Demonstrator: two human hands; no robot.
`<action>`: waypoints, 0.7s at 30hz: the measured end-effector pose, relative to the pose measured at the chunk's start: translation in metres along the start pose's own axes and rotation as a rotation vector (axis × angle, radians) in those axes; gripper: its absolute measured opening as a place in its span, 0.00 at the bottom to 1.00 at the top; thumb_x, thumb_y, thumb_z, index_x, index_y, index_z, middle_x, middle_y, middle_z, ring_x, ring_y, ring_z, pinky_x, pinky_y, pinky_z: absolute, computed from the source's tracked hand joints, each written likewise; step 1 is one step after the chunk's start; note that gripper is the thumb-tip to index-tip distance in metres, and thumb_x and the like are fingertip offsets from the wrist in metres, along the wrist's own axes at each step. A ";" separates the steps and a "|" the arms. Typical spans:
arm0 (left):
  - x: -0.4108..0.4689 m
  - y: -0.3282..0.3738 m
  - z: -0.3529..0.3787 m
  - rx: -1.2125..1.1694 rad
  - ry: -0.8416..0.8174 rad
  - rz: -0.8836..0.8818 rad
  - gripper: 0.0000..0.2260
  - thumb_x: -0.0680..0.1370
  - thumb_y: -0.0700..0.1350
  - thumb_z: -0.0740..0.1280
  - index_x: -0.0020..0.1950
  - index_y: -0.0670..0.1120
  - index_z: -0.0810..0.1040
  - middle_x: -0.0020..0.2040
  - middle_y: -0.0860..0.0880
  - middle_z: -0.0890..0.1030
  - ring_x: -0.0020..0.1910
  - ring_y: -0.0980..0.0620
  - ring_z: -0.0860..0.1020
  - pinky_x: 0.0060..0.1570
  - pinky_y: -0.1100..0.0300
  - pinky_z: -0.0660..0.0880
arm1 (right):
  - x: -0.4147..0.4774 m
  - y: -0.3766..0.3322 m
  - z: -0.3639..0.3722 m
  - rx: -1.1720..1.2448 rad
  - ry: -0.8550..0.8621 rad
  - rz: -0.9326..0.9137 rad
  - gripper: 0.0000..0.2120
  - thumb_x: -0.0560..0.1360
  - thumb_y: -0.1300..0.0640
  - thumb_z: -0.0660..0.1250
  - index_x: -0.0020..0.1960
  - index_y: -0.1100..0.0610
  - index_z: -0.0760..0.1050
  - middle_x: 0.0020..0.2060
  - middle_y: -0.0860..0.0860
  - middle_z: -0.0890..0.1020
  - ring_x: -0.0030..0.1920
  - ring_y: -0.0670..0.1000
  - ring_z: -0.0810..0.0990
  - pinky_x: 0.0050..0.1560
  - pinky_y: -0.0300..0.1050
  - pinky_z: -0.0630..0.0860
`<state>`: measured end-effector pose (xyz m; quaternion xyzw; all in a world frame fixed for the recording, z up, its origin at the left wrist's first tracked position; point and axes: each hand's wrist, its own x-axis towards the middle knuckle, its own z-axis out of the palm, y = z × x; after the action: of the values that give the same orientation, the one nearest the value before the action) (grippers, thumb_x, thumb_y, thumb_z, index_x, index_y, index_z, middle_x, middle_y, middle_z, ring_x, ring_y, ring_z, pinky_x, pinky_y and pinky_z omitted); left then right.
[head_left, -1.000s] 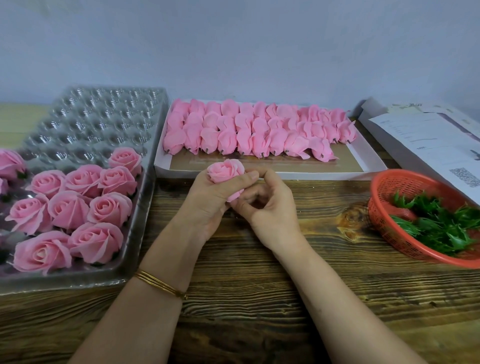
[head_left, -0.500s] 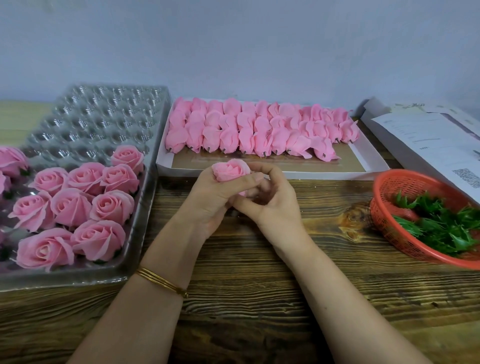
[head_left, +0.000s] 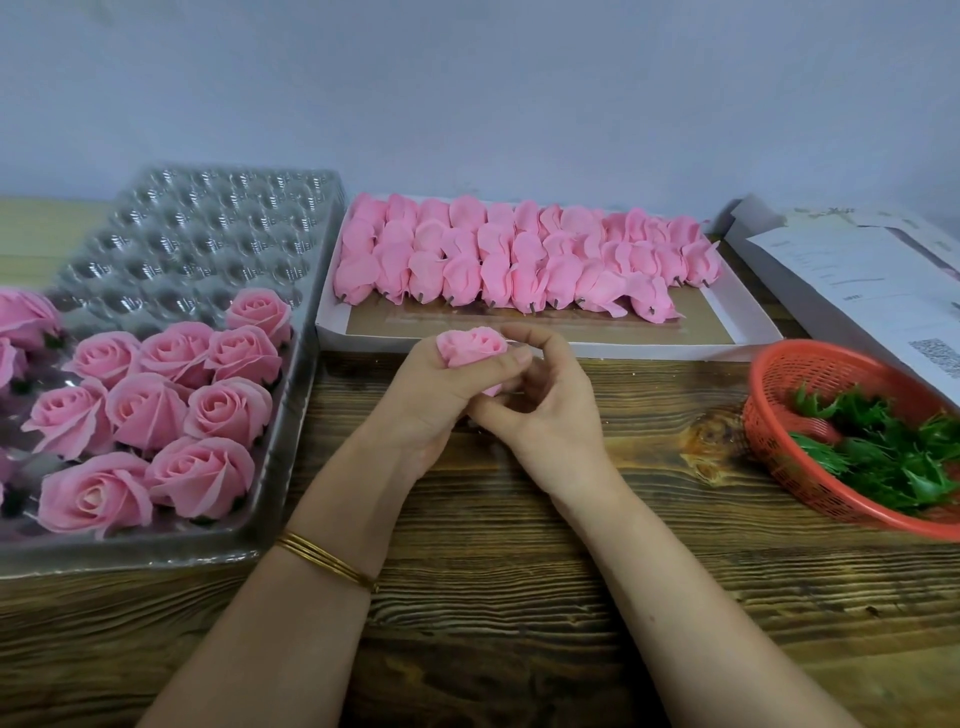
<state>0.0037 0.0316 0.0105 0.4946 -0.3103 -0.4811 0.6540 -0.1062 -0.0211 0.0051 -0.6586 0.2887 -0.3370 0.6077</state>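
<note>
Pink rose (head_left: 469, 347) in curled left hand (head_left: 418, 402)

Pink roses (head_left: 156, 410), red basket (head_left: 810, 415), green leaves (head_left: 883, 457), dark-grained wooden table (head_left: 493, 597).

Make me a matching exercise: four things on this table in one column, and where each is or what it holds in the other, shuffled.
Column one
1. pink rose
2. clear tray
3. white box
4. red basket

Column two
A. holds green leaves
B. far centre, rows of closed pink buds
C. held by left hand and right hand
D. at the left, opened roses in its near cells

Pairs: 1-C, 2-D, 3-B, 4-A
</note>
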 end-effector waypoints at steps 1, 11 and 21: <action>0.000 0.000 0.000 -0.002 0.001 -0.001 0.02 0.70 0.42 0.74 0.40 0.48 0.86 0.39 0.48 0.83 0.40 0.54 0.81 0.44 0.61 0.79 | 0.000 0.000 0.000 0.004 0.003 -0.002 0.28 0.67 0.72 0.76 0.61 0.54 0.71 0.43 0.57 0.83 0.41 0.48 0.80 0.50 0.50 0.81; -0.002 0.004 -0.005 -0.036 -0.048 -0.040 0.09 0.67 0.40 0.76 0.46 0.41 0.84 0.43 0.44 0.83 0.44 0.51 0.82 0.47 0.61 0.80 | 0.000 -0.004 -0.004 0.169 -0.042 0.114 0.25 0.70 0.74 0.72 0.62 0.56 0.71 0.46 0.66 0.83 0.47 0.57 0.80 0.59 0.59 0.77; -0.007 0.010 -0.014 -0.050 -0.260 -0.062 0.08 0.70 0.43 0.74 0.48 0.46 0.86 0.48 0.46 0.84 0.52 0.49 0.81 0.58 0.52 0.77 | 0.003 -0.008 -0.008 0.428 -0.186 0.219 0.27 0.64 0.67 0.72 0.62 0.60 0.73 0.44 0.55 0.84 0.47 0.55 0.82 0.49 0.45 0.81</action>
<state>0.0168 0.0439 0.0155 0.4210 -0.3649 -0.5685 0.6054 -0.1114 -0.0275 0.0139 -0.5081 0.2233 -0.2604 0.7900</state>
